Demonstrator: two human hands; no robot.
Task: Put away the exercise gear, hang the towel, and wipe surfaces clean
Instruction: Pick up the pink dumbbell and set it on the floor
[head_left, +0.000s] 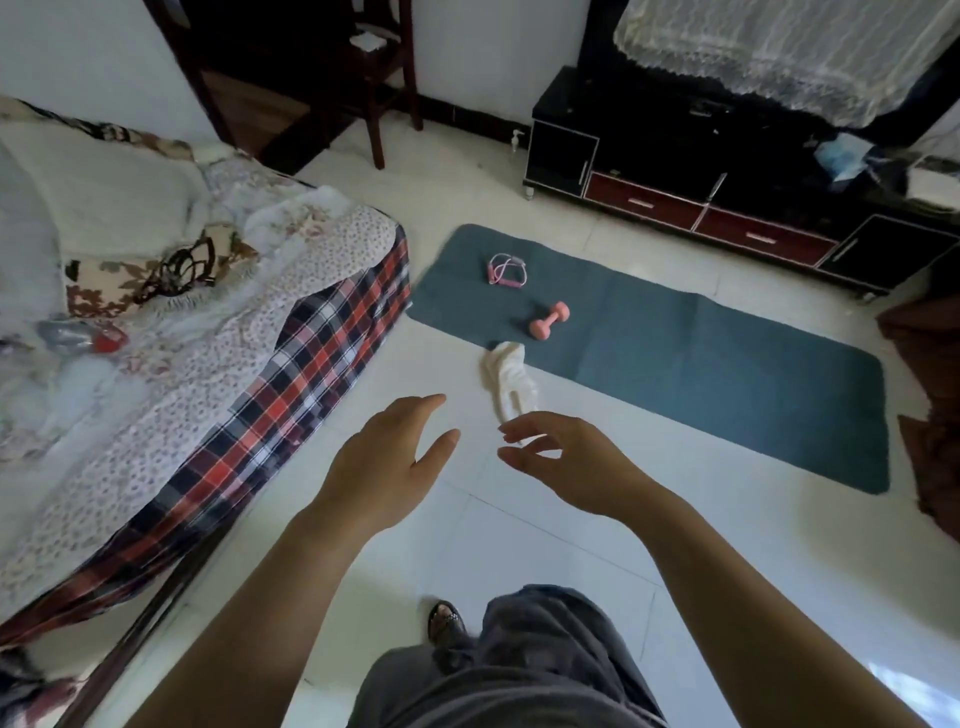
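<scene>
A teal exercise mat (701, 364) lies on the white tiled floor. On its far left end rest a pink skipping rope (505, 270) and a pink dumbbell (549, 321). A crumpled white towel (508, 379) lies half on the mat's near edge, half on the tiles. My left hand (387, 462) is stretched out above the floor, fingers relaxed, holding nothing. My right hand (566, 462) hovers just short of the towel's near end, fingers loosely spread and empty.
A bed (182, 332) with floral and plaid covers fills the left side, with a plastic bottle (83, 336) on it. A black TV cabinet (727, 208) with red drawers stands behind the mat. A dark wooden chair (374, 78) is at the back. Brown cloth (924, 415) lies at the right.
</scene>
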